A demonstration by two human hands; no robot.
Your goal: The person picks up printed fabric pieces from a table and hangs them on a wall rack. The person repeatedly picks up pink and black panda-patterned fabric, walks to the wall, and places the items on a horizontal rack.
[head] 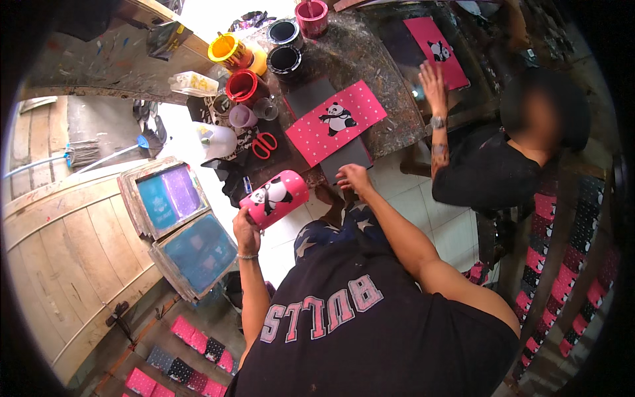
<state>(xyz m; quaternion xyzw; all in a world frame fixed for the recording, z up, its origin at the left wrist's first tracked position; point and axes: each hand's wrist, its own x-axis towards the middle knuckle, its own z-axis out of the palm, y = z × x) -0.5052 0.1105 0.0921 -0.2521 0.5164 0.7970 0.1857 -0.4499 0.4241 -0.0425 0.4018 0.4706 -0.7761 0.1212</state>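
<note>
My left hand (246, 233) grips one end of a curled pink sheet (301, 191) printed with a panda and small stars, held off the table's near edge. My right hand (354, 178) has its fingers apart and slightly bent. It is close to the near edge of a dark sheet (342, 161) on the table; whether it touches that sheet I cannot tell. Across the dark sheet lies a flat pink panda sheet (307, 136), set at a slant. Red-handled scissors (264, 145) rest to its left.
On the paint-stained table (357, 54) stand a yellow paint pot (224, 47), black paint pots (284, 60) and a red one (244, 87). At right, a co-worker's hand (434, 89) is beside another pink panda sheet (426, 34). Framed printing screens (198, 253) lean at left. Printed sheets (560, 278) hang at far right.
</note>
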